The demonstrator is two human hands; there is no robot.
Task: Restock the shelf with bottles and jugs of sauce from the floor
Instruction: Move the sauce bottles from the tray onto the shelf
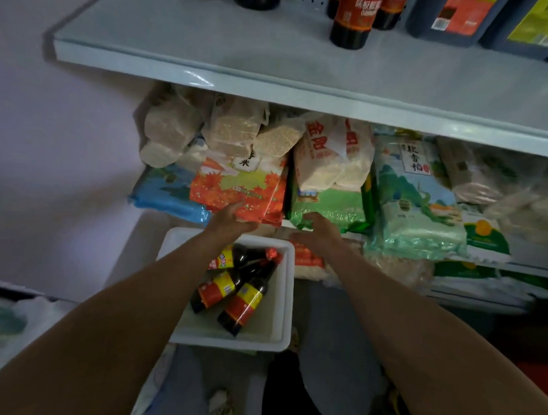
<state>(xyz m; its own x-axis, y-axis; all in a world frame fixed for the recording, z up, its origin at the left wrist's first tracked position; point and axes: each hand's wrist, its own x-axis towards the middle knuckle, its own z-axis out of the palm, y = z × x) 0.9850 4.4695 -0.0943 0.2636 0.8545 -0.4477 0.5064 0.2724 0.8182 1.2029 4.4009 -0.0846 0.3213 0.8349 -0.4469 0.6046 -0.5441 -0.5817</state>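
Note:
Three dark sauce bottles (232,294) with red and yellow labels lie on their sides in a white tub (280,307) on the floor. My left hand (232,220) hovers above the tub's far edge, fingers relaxed and empty. Just right of the tub's far corner is my right hand (317,229), also relaxed and holding nothing. The white shelf (210,46) above carries a sauce bottle (353,20) near its middle, more bottles behind it, and dark jugs (453,18) at the right.
Bags of rice and grain (245,187) fill the lower shelf right behind my hands. A pale wall (51,137) stands at the left. More white bags (388,270) lie on the lowest level at the right.

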